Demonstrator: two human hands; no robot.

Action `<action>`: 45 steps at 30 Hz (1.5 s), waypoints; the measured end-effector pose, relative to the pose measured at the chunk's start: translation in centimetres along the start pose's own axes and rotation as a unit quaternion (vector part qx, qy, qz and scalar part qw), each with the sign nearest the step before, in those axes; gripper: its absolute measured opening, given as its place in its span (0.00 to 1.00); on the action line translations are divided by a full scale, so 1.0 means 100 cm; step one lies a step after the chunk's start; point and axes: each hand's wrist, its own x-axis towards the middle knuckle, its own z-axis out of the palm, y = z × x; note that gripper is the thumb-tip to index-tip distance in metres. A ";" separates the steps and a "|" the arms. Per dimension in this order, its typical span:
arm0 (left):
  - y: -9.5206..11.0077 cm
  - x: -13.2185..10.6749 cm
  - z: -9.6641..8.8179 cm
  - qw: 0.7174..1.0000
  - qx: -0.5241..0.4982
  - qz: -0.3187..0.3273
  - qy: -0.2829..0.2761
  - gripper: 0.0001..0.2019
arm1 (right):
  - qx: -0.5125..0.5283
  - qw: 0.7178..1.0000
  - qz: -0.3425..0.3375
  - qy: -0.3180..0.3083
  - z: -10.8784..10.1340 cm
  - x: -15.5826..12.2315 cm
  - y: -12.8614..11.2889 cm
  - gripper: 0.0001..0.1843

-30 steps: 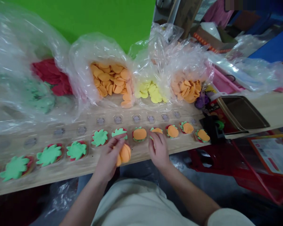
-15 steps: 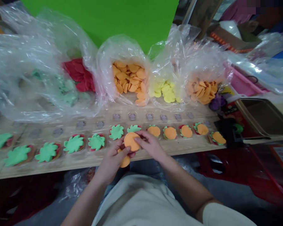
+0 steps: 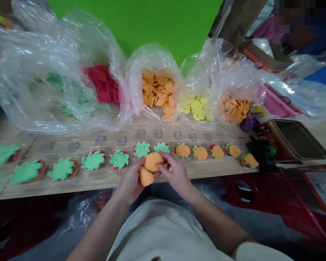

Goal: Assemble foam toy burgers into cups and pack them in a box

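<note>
My left hand (image 3: 129, 177) grips a small stack of orange felt discs (image 3: 146, 176) above the front of the wooden board (image 3: 97, 187). My right hand (image 3: 176, 172) pinches the top orange felt disc (image 3: 153, 162), which overlaps the stack. Just beyond my fingers sits a green-topped felt piece (image 3: 161, 147). Layered felt stacks line the board: green-topped ones (image 3: 119, 159) to the left, orange-topped ones (image 3: 182, 150) to the right. Behind them runs a row of small grey metal fittings (image 3: 140, 133).
Clear plastic bags hold orange discs (image 3: 157, 90), yellow discs (image 3: 195, 108), paler orange discs (image 3: 233, 110), red felt (image 3: 103, 85) and green felt (image 3: 84, 98). A dark tray (image 3: 296, 139) and pink tray (image 3: 277, 105) stand right, before a green backdrop (image 3: 133, 25).
My right hand has moved from the felt stacks to the orange discs in my left hand. The hands now sit closer together, and the whole scene has shifted right in view.
</note>
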 end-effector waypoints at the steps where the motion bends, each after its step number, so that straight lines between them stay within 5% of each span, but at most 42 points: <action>1: 0.000 -0.001 0.000 1.000 -0.021 -0.018 0.009 0.15 | -0.005 1.000 -0.004 0.010 0.002 -0.002 -0.001 0.17; 7: 0.002 -0.006 -0.005 0.988 -0.073 -0.132 0.018 0.10 | 0.006 0.994 -0.101 0.043 -0.005 -0.009 -0.008 0.09; 11: -0.005 -0.007 -0.009 0.992 -0.059 -0.112 0.007 0.09 | 0.015 0.975 -0.219 -0.021 -0.017 -0.012 -0.014 0.09; 15: -0.010 -0.005 -0.004 0.992 -0.057 -0.117 0.006 0.11 | 0.020 0.964 -0.262 -0.029 -0.030 -0.018 -0.028 0.10; 19: -0.010 -0.001 -0.004 0.991 -0.074 -0.097 0.057 0.10 | 0.028 0.915 -0.400 -0.037 -0.047 -0.024 -0.045 0.08; 21: -0.011 -0.003 -0.010 0.996 -0.040 -0.018 0.077 0.09 | 0.086 0.949 -0.305 -0.010 -0.050 -0.017 -0.041 0.08; 23: -0.012 -0.008 -0.019 0.998 0.028 0.040 0.049 0.07 | 0.141 0.985 -0.098 0.030 -0.046 0.000 -0.026 0.07; 25: -0.014 -0.014 -0.027 0.996 0.083 0.022 -0.010 0.08 | 0.163 0.984 0.061 0.040 -0.037 0.022 -0.004 0.08; 28: -0.017 -0.018 -0.034 0.989 0.133 -0.043 -0.045 0.09 | 0.144 0.982 0.122 -0.002 -0.020 0.049 0.025 0.09; 30: -0.018 -0.015 -0.033 0.978 0.204 -0.025 -0.025 0.09 | 0.119 0.985 0.120 -0.031 -0.012 0.058 0.036 0.11; 36: -0.018 0.000 -0.025 0.851 0.498 0.165 -0.027 0.23 | -0.061 0.996 0.042 -0.042 -0.009 0.058 0.045 0.13; 41: -0.026 0.012 -0.017 0.736 0.650 0.189 -0.024 0.31 | -0.194 0.981 -0.027 0.006 -0.022 0.042 0.039 0.12; 45: -0.030 0.017 -0.017 0.699 0.690 0.189 -0.001 0.33 | -0.302 0.953 -0.025 0.015 -0.019 0.015 0.037 0.17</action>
